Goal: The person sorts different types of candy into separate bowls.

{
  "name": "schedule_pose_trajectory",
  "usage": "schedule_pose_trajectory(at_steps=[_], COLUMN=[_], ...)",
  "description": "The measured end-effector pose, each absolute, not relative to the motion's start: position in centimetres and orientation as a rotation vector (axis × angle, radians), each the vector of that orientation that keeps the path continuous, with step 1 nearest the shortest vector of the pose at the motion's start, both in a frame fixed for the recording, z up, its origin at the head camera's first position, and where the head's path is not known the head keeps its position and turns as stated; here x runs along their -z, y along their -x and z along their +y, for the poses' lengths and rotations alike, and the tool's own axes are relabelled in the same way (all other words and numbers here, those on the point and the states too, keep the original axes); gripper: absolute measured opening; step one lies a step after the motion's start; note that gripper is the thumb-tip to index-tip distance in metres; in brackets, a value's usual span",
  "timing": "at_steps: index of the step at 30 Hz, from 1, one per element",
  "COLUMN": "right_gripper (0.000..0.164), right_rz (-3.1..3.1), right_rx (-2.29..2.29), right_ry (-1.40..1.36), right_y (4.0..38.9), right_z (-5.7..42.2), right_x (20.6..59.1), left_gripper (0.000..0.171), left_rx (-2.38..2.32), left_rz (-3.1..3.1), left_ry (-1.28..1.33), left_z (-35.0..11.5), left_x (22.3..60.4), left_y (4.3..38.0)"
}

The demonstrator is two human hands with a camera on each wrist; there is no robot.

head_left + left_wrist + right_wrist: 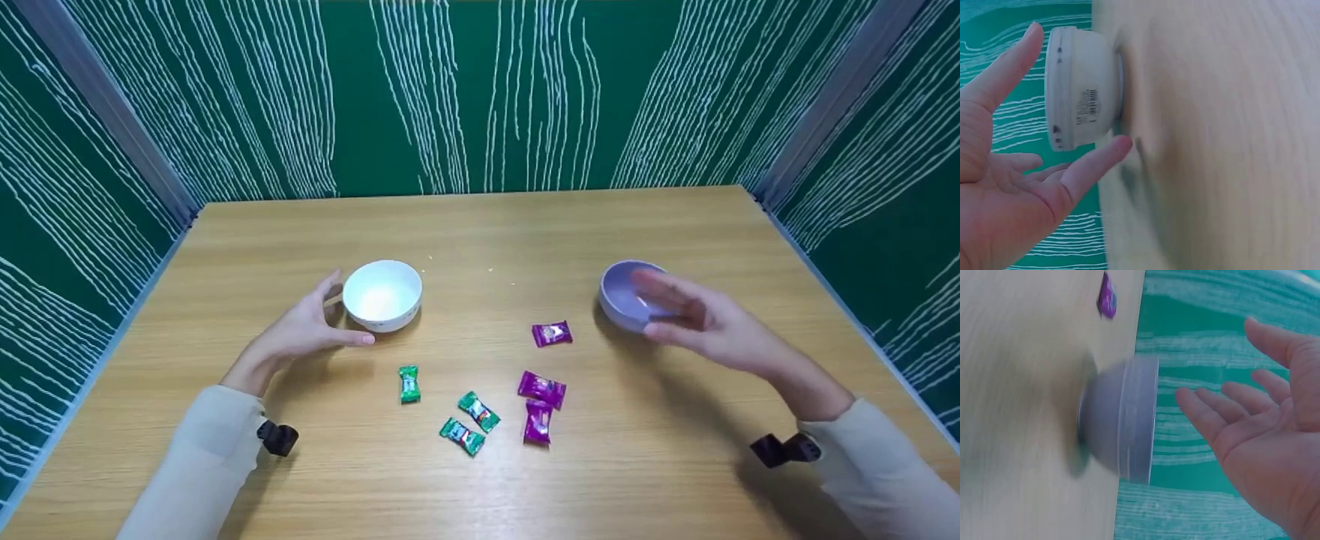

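Observation:
A white bowl [383, 295] stands upright on the left half of the table, bare inside. Beside its left rim is my left hand [304, 325], thumb and fingers spread and holding nothing. The left wrist view shows small dark marks and a barcode on the bowl's outer wall. On the right stands a purple bowl [621, 298], partly hidden by my right hand [716, 328]. That hand hovers over its right side with loosely extended fingers; the right wrist view shows a gap between fingertips and bowl. Three green-wrapped candies [409, 384] and three purple-wrapped candies [552, 334] lie between the hands.
The wooden table [465, 232] ends at a green wall [480, 97] with white wavy lines, and similar panels flank both sides. Tiny white specks dot the tabletop near the white bowl. Small black devices [277, 438] sit on both wrists.

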State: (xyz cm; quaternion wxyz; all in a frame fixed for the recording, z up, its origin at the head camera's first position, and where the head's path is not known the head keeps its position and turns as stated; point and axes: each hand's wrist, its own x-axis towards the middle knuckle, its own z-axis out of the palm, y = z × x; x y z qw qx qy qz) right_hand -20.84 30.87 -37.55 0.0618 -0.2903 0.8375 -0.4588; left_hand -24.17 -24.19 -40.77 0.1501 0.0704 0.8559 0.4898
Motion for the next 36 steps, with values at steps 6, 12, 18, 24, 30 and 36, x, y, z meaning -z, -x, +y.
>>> schedule_pose_trajectory(at_steps=[6,12,18,24,30,36], right_gripper=[0.064,0.057,0.064,0.056,0.054,0.052], right_rz=[2.241,2.064,2.004,2.134,2.218,2.242], right_rx=[1.408,1.251,1.062,0.820,0.695,0.636], right_ry=[1.015,1.116,1.148,1.159,1.155,1.176], right_y=[19.9,18.6,17.6,17.5,17.6,18.0], right_z=[27.8,24.1,21.0,19.8,19.3,18.7], right_x=[38.5,39.6,40.3,40.4,40.7,40.9], left_gripper=[0.133,0.134,0.126,0.121,0.116,0.110], left_rx=[-1.618,-1.722,-1.659,-1.578,-1.551,-1.505], left_rz=[2.284,2.166,2.251,2.357,2.407,2.463], left_ry=[-0.037,0.105,0.106,0.106,0.078,0.068], left_z=[-24.0,-23.6,-22.9,-22.1,-22.0,-22.2], left_x=[41.6,41.3,40.8,40.6,40.8,41.0], left_y=[24.8,25.3,25.5,25.6,25.6,25.7])
